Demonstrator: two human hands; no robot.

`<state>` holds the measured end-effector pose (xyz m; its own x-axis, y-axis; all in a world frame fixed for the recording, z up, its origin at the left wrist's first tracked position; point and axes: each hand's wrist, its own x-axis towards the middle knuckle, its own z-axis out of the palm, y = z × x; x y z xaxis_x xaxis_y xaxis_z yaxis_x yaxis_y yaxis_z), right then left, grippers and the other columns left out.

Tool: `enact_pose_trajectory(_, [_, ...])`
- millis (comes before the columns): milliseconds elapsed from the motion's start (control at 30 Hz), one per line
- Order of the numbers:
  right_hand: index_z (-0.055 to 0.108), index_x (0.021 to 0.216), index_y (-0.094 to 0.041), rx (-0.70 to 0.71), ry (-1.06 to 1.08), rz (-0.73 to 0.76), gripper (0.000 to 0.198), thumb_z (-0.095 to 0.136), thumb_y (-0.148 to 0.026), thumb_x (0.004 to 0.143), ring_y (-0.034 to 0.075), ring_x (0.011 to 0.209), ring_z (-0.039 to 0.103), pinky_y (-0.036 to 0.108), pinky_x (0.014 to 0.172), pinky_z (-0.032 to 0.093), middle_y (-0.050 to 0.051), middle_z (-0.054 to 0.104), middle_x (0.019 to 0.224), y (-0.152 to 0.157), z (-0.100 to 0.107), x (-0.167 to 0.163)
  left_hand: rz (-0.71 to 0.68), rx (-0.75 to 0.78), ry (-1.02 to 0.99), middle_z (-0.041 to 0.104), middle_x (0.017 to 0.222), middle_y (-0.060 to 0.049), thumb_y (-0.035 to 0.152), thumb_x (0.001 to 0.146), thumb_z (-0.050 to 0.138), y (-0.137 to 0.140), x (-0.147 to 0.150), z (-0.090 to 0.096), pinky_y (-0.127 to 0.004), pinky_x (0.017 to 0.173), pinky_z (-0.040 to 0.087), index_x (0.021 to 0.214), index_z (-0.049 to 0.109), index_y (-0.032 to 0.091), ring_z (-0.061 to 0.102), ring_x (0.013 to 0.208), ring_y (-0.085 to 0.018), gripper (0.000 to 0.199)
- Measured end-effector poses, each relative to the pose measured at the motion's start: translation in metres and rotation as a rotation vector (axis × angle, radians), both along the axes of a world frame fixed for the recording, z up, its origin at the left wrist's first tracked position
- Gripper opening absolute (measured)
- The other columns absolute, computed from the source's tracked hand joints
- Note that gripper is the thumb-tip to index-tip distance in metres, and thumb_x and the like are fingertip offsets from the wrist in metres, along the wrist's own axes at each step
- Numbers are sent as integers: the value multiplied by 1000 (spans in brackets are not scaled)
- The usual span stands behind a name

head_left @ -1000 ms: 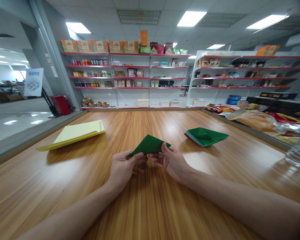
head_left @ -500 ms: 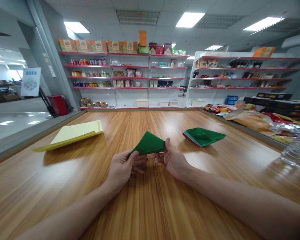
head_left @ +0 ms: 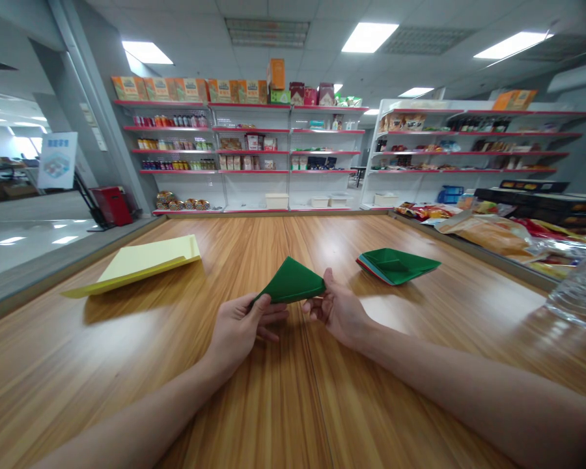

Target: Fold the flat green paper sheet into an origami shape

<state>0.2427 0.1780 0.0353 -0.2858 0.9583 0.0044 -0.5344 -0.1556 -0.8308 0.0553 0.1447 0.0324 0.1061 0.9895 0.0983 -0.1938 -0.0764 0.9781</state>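
Observation:
A folded green paper point(head_left: 292, 281), roughly triangular with its peak pointing away from me, is held just above the table between both hands. My left hand point(head_left: 239, 329) pinches its left corner, thumb on top and the other fingers underneath. At the right corner, my right hand point(head_left: 342, 309) grips it between a raised thumb and curled fingers. Farther right on the table lies a stack of folded papers point(head_left: 400, 266), green on top with red and pale blue edges showing. To the left rests a pile of yellow paper sheets point(head_left: 149, 260), its near edge curling up.
The wooden table point(head_left: 283, 404) has a raised rim. Snack bags point(head_left: 493, 234) and dark boxes point(head_left: 542, 205) lie beyond its right edge. A clear plastic container point(head_left: 581, 293) stands at the far right. Stocked shelves point(head_left: 251, 150) line the back.
The right fingers have drawn in closer under the paper's right corner, and that corner has shifted very slightly right. The left hand keeps its grip; the other papers stay put.

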Motion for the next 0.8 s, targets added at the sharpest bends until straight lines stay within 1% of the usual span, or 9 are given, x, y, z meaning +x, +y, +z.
enact_pose_trajectory(133, [66,88,-14,141,31,82,51,61,-62,76,17,62,65,22,45,47,10,70,83,-4,-4,-3,-5,12,-1,72,95,-19,52,75,67,-1,0,2,-28,45,57,94,66,9,69,87,-34,46])
enact_pose_trajectory(200, [66,92,-12,203,9,140,55,68,-62,69,18,66,66,24,50,50,11,70,83,-7,-6,-6,-41,31,19,73,92,-17,52,75,67,-3,0,3,-27,44,56,94,67,10,70,84,-33,46])
enact_pose_trajectory(300, [65,93,-11,215,-41,153,51,72,-55,69,18,65,67,24,53,50,11,71,77,-11,-8,-9,-72,52,42,73,88,-16,50,76,67,-6,1,3,-25,43,55,93,68,10,71,79,-31,44])
enact_pose_trajectory(433, [65,88,-10,191,-86,135,48,67,-56,73,17,56,66,23,48,48,11,70,69,-10,-9,-9,-78,65,43,73,89,-16,47,78,65,-6,2,1,-25,42,55,95,67,9,70,82,-31,41])
enact_pose_trajectory(533, [67,90,-10,224,-72,132,47,74,-52,68,17,61,67,24,50,49,10,71,73,-9,-10,-8,-69,60,53,73,89,-15,45,80,63,-5,2,2,-25,42,55,95,66,10,71,81,-30,38])
enact_pose_trajectory(600, [69,89,-10,259,-69,146,44,79,-45,65,17,66,67,24,54,50,10,71,76,-9,-11,-9,-39,54,80,72,85,-13,43,79,65,-4,1,4,-25,43,55,91,67,10,71,80,-29,35])
enact_pose_trajectory(633, [70,87,-10,266,-76,151,41,81,-42,64,17,67,67,25,56,50,10,71,76,-10,-11,-9,-17,57,106,72,82,-12,42,78,66,-4,1,5,-25,42,55,86,67,11,71,78,-28,32])
enact_pose_trajectory(700, [71,82,-10,255,-97,139,34,82,-37,64,17,67,67,25,57,51,9,71,76,-10,-11,-10,20,65,177,70,73,-8,38,75,70,-4,1,6,-24,40,54,77,67,11,70,64,-24,27])
enact_pose_trajectory(800, [70,83,-10,212,-130,113,34,80,-38,67,17,63,68,24,54,52,10,72,72,-10,-11,-9,43,83,238,66,60,-3,35,72,72,-5,3,5,-21,34,49,71,65,12,59,40,-13,24])
